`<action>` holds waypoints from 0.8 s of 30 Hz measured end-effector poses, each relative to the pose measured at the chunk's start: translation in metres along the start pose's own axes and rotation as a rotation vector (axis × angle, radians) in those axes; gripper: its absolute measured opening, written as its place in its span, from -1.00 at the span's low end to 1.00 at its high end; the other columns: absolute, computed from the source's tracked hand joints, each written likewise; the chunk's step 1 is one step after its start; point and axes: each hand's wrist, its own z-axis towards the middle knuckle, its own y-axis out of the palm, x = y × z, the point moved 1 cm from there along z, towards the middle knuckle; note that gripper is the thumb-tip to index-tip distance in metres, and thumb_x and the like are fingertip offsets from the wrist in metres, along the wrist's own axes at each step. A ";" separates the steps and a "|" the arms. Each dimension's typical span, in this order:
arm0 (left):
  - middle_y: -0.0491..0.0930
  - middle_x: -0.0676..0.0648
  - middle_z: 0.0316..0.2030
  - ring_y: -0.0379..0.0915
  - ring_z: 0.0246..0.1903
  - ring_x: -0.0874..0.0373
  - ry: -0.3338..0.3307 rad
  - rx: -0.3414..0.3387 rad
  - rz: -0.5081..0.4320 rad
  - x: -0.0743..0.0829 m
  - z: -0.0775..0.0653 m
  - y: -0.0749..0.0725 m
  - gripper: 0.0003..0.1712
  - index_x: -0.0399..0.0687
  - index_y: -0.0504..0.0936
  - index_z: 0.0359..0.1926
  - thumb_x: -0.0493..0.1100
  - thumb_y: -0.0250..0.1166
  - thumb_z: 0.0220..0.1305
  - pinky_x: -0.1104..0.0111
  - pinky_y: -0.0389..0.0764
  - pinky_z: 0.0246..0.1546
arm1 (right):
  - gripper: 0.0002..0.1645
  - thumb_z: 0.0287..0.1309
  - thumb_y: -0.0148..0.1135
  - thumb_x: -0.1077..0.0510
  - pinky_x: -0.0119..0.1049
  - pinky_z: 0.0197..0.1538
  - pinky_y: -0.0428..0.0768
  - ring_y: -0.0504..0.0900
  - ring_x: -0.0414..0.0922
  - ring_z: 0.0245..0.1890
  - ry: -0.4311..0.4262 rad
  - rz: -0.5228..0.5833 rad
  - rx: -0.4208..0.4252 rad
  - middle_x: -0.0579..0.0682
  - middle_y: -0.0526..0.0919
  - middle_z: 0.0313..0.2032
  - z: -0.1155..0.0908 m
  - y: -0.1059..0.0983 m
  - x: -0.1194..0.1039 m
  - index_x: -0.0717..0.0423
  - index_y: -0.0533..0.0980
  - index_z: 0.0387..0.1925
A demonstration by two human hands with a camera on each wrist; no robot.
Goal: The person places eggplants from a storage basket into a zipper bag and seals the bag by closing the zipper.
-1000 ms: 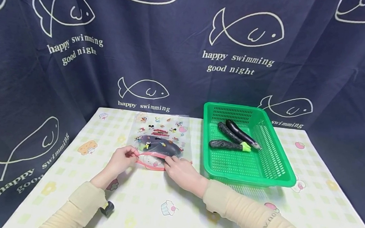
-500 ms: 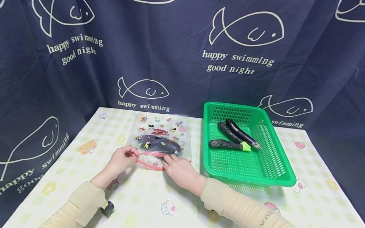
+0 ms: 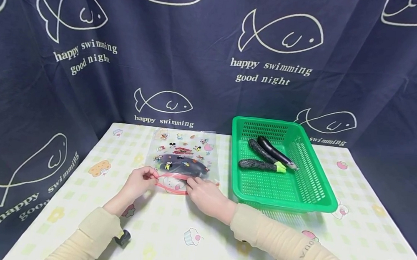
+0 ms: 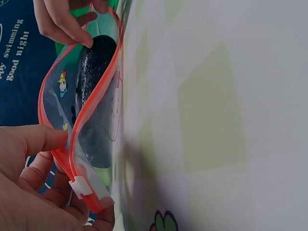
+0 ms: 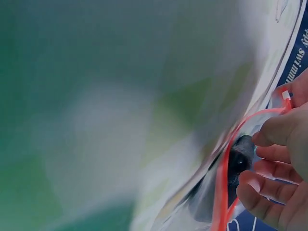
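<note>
A clear zip bag (image 3: 162, 140) with cartoon prints and a red zip edge lies flat, its mouth toward me. Inside it rests a dark eggplant (image 3: 187, 167), seen through the plastic. My left hand (image 3: 141, 182) pinches the left corner of the mouth, near the white slider (image 4: 81, 186). My right hand (image 3: 207, 197) is at the right part of the mouth. In the left wrist view, its fingertips are right at the near end of the eggplant (image 4: 98, 62). The right wrist view shows the right hand's fingers (image 5: 269, 197) loosely bent beside the red edge, not wrapped around anything.
A green plastic basket (image 3: 284, 202) stands on the right of the table, holding three dark eggplants (image 3: 278, 153). The table is covered by a pale checked cloth (image 3: 166, 251) with printed cupcakes. A navy curtain (image 3: 213, 84) with fish drawings hangs behind.
My right hand has shifted slightly left at the bag mouth, and the eggplant has moved a little inside the bag. The left hand keeps its place on the corner.
</note>
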 end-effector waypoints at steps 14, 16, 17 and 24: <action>0.52 -0.03 -0.49 0.37 -0.44 0.16 -0.002 -0.005 0.003 -0.001 0.000 0.000 -0.85 -0.27 0.59 -0.32 -0.40 0.25 0.01 0.39 0.42 -0.38 | -0.73 0.11 0.22 0.05 -0.33 -0.35 0.61 0.56 -0.13 -0.21 -0.030 0.025 -0.002 -0.02 0.55 -0.14 -0.018 -0.024 0.006 0.08 0.60 -0.17; 0.52 -0.03 -0.49 0.37 -0.44 0.16 -0.003 -0.005 0.006 -0.001 0.000 0.000 -0.85 -0.27 0.59 -0.32 -0.40 0.25 0.00 0.38 0.42 -0.38 | -0.74 0.09 0.25 0.05 -0.34 -0.34 0.61 0.57 -0.12 -0.20 -0.039 0.034 0.000 -0.01 0.55 -0.16 -0.019 -0.028 0.007 0.10 0.59 -0.21; 0.52 -0.03 -0.49 0.37 -0.44 0.16 -0.001 -0.004 0.008 -0.001 0.000 0.000 -0.85 -0.27 0.59 -0.32 -0.40 0.25 0.00 0.39 0.42 -0.38 | -0.76 0.08 0.25 0.06 -0.35 -0.32 0.61 0.58 -0.12 -0.21 -0.042 0.037 0.001 -0.01 0.55 -0.17 -0.020 -0.030 0.008 0.09 0.58 -0.22; 0.51 -0.02 -0.49 0.36 -0.44 0.16 0.001 -0.005 0.007 -0.002 0.000 0.000 -0.85 -0.28 0.59 -0.31 -0.40 0.26 0.01 0.40 0.41 -0.39 | -0.72 -0.02 0.30 0.08 -0.38 -0.30 0.56 0.52 -0.16 -0.26 -0.058 0.051 -0.003 -0.07 0.56 -0.22 -0.024 -0.046 0.016 0.05 0.55 -0.22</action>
